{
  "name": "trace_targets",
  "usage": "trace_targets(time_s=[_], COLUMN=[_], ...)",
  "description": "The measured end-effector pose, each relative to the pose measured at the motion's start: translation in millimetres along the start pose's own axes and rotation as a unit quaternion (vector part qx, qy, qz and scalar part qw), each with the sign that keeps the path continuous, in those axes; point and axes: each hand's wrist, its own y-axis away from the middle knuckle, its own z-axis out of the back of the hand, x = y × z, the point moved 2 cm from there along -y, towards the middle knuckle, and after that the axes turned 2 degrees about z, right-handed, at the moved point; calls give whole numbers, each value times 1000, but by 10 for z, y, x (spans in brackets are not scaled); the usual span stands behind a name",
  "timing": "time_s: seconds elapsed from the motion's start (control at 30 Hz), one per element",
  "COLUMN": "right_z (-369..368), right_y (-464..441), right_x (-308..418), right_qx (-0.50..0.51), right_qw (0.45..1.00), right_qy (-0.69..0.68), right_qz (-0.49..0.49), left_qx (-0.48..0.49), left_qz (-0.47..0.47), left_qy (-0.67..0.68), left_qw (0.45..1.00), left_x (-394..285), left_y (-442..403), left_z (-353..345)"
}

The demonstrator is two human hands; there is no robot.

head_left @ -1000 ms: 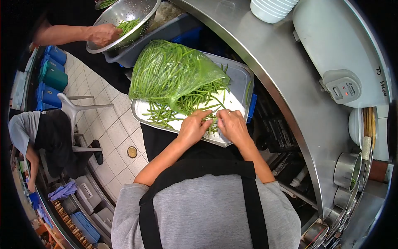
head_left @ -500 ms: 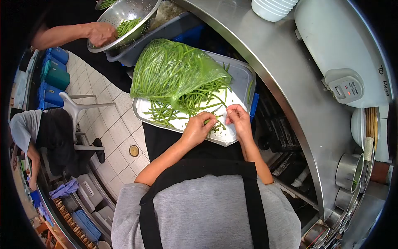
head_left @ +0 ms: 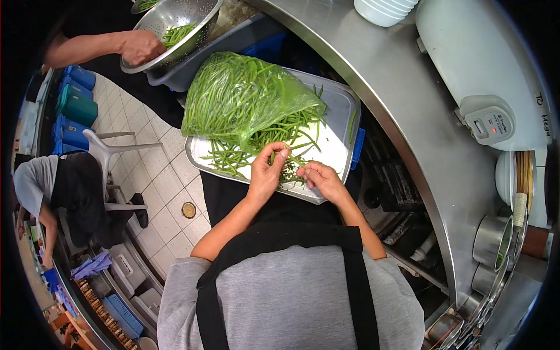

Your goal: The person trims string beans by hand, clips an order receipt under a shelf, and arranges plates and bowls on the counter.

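Observation:
Over the front of a tray (head_left: 343, 116), my left hand (head_left: 268, 170) pinches a green bean between thumb and forefinger. My right hand (head_left: 324, 179) is closed just to its right, its fingertips on what looks like the end of a green bean; the exact contact is small and partly hidden. Behind my hands, a clear plastic bag (head_left: 233, 96) full of green beans lies on the tray, its open end spilling loose green beans (head_left: 227, 156) onto a white surface. Small trimmed bits (head_left: 290, 174) are piled beneath my fingers.
At upper left a co-worker's hand (head_left: 143, 48) reaches into a metal colander (head_left: 205, 14) holding green beans. A steel counter (head_left: 402, 105) curves along the right, bearing white bowls (head_left: 382, 11) and a rice cooker (head_left: 490, 119). Another person (head_left: 76, 186) bends near a chair (head_left: 108, 151) at left.
My left hand has risen slightly and turned its fingertips upward. My right hand has moved left and down, closer to the left one. The co-worker's hand stays in the colander.

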Motion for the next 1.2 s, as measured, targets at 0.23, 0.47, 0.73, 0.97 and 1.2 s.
trace_targets(time_s=[0.23, 0.47, 0.73, 0.97, 1.2], right_z=[206, 277, 46, 87, 34], right_y=[-204, -229, 313, 151, 41], right_x=[144, 215, 660, 519, 390], right_qx=[-216, -207, -162, -260, -149], right_qw=[930, 784, 781, 918, 945], right_qy=[268, 570, 533, 200, 228], right_qz=[130, 133, 282, 222, 181], left_qx=[57, 5, 141, 122, 21], left_qz=[-183, -11, -142, -128, 56], left_qy=[-155, -121, -378, -328, -100], left_qw=[969, 993, 904, 928, 993], left_x=[-234, 123, -58, -13, -9], left_y=[198, -14, 64, 72, -14], left_z=[-102, 110, -163, -167, 97])
